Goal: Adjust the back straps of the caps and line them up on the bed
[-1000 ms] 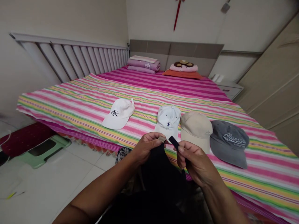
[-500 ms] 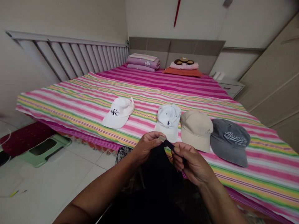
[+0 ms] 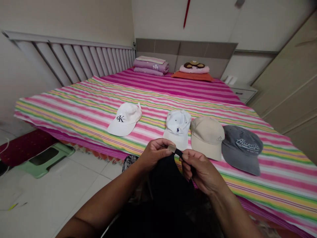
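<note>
A black cap (image 3: 166,177) is held between both hands at the bed's near edge, its strap side turned up. My left hand (image 3: 156,152) pinches the strap's metal buckle (image 3: 171,148) between thumb and fingers. Closed on the dark strap (image 3: 178,152) just right of the buckle is my right hand (image 3: 199,168). Beyond them on the bed lie a light blue cap (image 3: 178,124), a beige cap (image 3: 206,135) and a grey cap (image 3: 241,148) side by side. A white cap (image 3: 126,119) lies apart to the left. The black cap's lower part blends into dark clothing.
The bed carries a striped sheet (image 3: 81,105). Folded purple bedding (image 3: 151,66) and a pink and orange stack (image 3: 194,72) are by the headboard (image 3: 208,49). A green stool (image 3: 42,165) stands on the tiled floor at left. A patterned dark item (image 3: 129,162) hangs near my left forearm.
The view has shifted slightly. Both hands keep hold of the strap and buckle; the right hand has come a little closer to the buckle. The caps on the bed lie as before.
</note>
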`<state>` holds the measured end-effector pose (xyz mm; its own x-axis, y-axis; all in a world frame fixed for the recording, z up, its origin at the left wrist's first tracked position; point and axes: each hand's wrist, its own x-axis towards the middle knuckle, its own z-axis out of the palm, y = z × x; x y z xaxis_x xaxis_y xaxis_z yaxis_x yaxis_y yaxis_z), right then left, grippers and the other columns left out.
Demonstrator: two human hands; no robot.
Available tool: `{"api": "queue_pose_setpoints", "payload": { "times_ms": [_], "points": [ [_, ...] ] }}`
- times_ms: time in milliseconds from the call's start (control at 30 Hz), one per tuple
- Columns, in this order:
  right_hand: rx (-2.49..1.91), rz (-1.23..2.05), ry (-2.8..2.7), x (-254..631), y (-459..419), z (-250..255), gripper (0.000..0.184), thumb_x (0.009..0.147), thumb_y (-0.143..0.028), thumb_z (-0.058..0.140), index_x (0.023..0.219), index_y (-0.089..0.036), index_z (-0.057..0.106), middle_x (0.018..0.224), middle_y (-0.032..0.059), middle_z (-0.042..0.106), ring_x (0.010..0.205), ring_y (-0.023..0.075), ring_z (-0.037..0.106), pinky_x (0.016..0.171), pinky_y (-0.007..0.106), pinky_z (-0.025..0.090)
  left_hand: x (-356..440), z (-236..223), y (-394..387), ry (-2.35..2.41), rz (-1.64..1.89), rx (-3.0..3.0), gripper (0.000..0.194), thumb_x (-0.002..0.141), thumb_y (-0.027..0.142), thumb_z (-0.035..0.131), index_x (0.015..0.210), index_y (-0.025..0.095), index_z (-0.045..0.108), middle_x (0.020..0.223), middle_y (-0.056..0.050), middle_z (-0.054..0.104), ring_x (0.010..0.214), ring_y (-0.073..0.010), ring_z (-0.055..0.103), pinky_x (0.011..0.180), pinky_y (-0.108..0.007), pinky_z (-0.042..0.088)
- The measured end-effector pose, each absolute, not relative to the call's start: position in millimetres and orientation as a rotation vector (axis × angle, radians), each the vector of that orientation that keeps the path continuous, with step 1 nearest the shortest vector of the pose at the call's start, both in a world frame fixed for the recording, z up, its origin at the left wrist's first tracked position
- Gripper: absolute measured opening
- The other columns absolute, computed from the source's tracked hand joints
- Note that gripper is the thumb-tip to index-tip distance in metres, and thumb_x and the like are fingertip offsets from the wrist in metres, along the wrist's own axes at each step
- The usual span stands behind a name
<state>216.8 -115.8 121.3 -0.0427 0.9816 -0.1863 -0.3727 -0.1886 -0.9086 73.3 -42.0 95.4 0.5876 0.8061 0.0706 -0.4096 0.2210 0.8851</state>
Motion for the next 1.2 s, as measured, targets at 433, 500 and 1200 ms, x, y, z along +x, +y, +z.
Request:
{"api": "queue_pose_setpoints", "payload": {
  "times_ms": [433, 500, 1200],
  "points": [
    [-1.095, 1.470, -0.900, 217, -114, 118, 0.024, 0.068, -0.035, 0.065, 0.059, -0.016, 0.052, 0.039, -0.0065, 0.043, 0.035, 0.0047, 0.030, 0.037, 0.017, 0.024, 65, 103, -40, 0.458, 0.862, 1.475, 0.021, 0.067, 0.026, 0.066, 0.084, 0.014, 0.062, 0.079, -0.003, 0.061, 0.077, -0.0130, 0.054, 0.074, -0.025, 0.040],
    [-1.081, 1.481, -0.891, 217, -114, 119, 0.024, 0.068, -0.035, 0.065, 0.060, -0.016, 0.052, 0.039, -0.0064, 0.043, 0.035, 0.0048, 0.030, 0.036, 0.018, 0.024, 64, 105, -39, 0.459, 0.860, 1.512, 0.021, 0.068, 0.026, 0.066, 0.085, 0.014, 0.062, 0.080, -0.004, 0.061, 0.079, -0.0137, 0.054, 0.076, -0.026, 0.040],
    [-0.955, 1.524, -0.816, 205, -114, 116, 0.025, 0.069, -0.030, 0.064, 0.057, -0.016, 0.048, 0.037, -0.0088, 0.035, 0.032, 0.0039, 0.026, 0.034, 0.017, 0.023, 65, 101, -41, 0.373, 0.922, 1.568, 0.022, 0.070, 0.025, 0.064, 0.088, 0.013, 0.062, 0.086, -0.006, 0.060, 0.085, -0.0164, 0.054, 0.079, -0.029, 0.040]
  ]
}}
